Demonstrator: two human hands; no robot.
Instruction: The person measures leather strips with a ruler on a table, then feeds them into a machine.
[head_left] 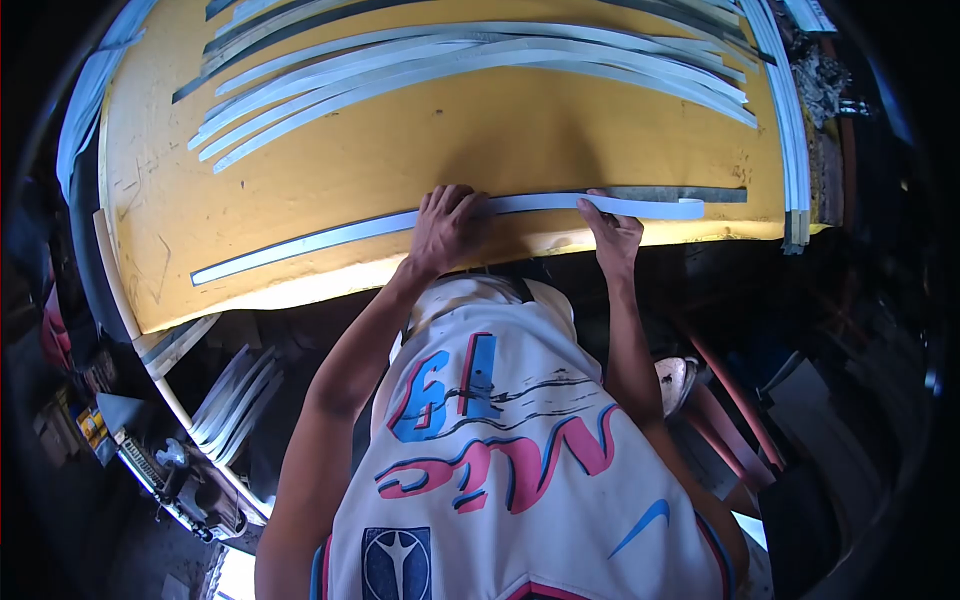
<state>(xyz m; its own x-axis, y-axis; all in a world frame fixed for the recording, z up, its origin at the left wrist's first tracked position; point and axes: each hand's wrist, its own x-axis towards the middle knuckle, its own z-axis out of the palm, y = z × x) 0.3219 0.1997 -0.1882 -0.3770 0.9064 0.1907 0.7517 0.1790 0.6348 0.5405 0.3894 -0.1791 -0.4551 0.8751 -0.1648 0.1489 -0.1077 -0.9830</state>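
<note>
A long white strip [320,243] lies along a dark grey strip [690,193] near the table's front edge. The dark strip shows as a thin border around the white one on the left and lies bare at the right. My left hand [447,232] is closed, its bent fingers pressed down on the white strip near the middle. To the right, my right hand [613,232] pinches the same strip between thumb and fingers. Beyond that hand, the white strip's free end stands off the dark strip and curls back on itself.
Several pale and dark strips [480,50] lie across the far part of the yellow table [330,150]. More long strips [790,130] hang at its right edge. Below the left edge, a bundle of strips [235,400] sits near tools and clutter.
</note>
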